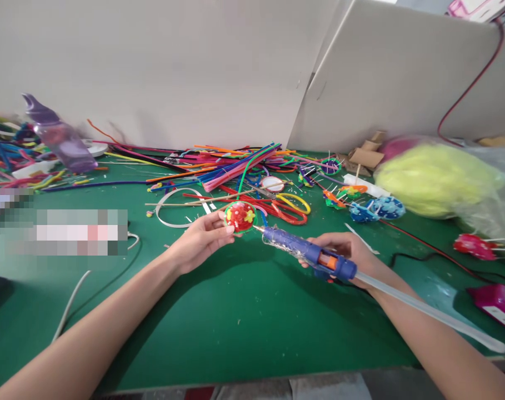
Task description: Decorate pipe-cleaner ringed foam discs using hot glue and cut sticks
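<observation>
Between the fingers of my left hand (206, 239) is a small round red decoration (240, 216) with yellow flower shapes, white dots and a green rim. A green pipe cleaner (243, 175) rises behind it. My right hand (344, 250) grips a blue hot glue gun (298, 247), its metal nozzle pointing left, right beside the decoration's edge. I cannot tell whether the tip touches it. Strands of dried glue cling to the barrel, and a long clear glue stick (435, 311) sticks out of the back over my right forearm.
Pipe cleaners (235, 166) lie heaped at the back. Scissors (291, 205) with red and yellow handles lie beyond my hands. A purple bottle (63, 139) leans at left. Blue decorations (377, 208), a bag of yellow-green material (435, 178) and a pink power strip (496, 305) are at right.
</observation>
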{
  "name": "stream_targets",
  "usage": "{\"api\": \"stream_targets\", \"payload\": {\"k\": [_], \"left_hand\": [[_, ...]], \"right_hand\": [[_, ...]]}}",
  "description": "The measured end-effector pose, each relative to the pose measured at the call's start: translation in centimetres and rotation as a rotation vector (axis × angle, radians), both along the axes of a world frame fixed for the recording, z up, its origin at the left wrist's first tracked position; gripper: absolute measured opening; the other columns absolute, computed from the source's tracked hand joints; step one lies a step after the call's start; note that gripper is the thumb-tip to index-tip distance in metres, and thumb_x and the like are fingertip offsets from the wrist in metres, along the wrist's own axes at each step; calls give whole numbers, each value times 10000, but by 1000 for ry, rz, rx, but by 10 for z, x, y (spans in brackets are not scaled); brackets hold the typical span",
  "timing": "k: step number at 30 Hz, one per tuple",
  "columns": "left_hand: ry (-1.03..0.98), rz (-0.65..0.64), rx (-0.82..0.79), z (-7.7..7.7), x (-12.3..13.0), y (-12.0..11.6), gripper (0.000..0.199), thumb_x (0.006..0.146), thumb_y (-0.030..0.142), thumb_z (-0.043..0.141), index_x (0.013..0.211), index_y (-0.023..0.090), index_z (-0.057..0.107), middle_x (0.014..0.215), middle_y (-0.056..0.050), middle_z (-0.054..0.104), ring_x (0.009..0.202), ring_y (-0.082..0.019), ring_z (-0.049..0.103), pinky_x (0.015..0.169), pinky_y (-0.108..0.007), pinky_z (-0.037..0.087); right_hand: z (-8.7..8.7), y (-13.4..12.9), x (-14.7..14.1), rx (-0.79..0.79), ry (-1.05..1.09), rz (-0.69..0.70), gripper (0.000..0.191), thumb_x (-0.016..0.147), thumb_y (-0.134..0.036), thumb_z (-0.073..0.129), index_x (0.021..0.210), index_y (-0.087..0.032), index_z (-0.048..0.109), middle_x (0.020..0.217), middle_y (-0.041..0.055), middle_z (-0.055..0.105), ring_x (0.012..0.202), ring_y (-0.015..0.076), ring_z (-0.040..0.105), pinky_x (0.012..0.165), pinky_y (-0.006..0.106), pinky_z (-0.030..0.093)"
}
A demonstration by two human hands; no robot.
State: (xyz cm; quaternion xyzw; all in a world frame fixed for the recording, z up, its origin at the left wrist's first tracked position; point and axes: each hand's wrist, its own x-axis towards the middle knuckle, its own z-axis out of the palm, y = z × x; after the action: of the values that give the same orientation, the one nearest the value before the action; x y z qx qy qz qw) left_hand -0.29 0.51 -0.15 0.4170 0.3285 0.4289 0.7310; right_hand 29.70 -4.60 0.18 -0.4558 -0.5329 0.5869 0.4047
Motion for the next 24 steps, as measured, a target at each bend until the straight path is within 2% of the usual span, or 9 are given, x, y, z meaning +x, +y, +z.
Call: {"api": "stream_targets", "payload": {"k": [3,9,16,20,24], "left_hand": [[5,1,-1,1,1,-1,307,688,129,789,979,139,693,905,-43,700,742,-96,645,727,-204,526],[2,13,-7,1,1,0,318,680,122,792,984,138,701,898,-44,704,733,-95,644,726,-201,524],[4,1,1,0,-1,1,311,697,124,781,998,150,705,934,-47,705,756,-95,644,738,-197,522],[-8,1,-4,0,-1,1,323,699,120,779,1012,149,704,915,-46,709,751,-97,649,736,-195,526],[-22,-10,-3,0,0,1,327,696,119,782,1012,150,706,903,-41,711,745,-95,651,727,-186,529]], "right_hand": [[1,0,0,-5,7,9,402,488,-348,896,819,-168,757,757,86,750,663,227,717,525,269,582],[3,-1,0,-34,27,32,343,523,-310,884,809,-177,749,747,71,748,613,207,705,413,218,529],[0,-1,2,-30,19,50,324,560,-303,868,831,-178,743,757,65,748,579,177,684,397,201,500],[0,-1,4,-15,10,44,325,555,-288,873,833,-184,742,771,62,752,609,179,691,419,198,498],[-2,0,5,8,4,39,341,553,-306,876,845,-187,747,784,64,752,708,216,718,508,230,543]]}}
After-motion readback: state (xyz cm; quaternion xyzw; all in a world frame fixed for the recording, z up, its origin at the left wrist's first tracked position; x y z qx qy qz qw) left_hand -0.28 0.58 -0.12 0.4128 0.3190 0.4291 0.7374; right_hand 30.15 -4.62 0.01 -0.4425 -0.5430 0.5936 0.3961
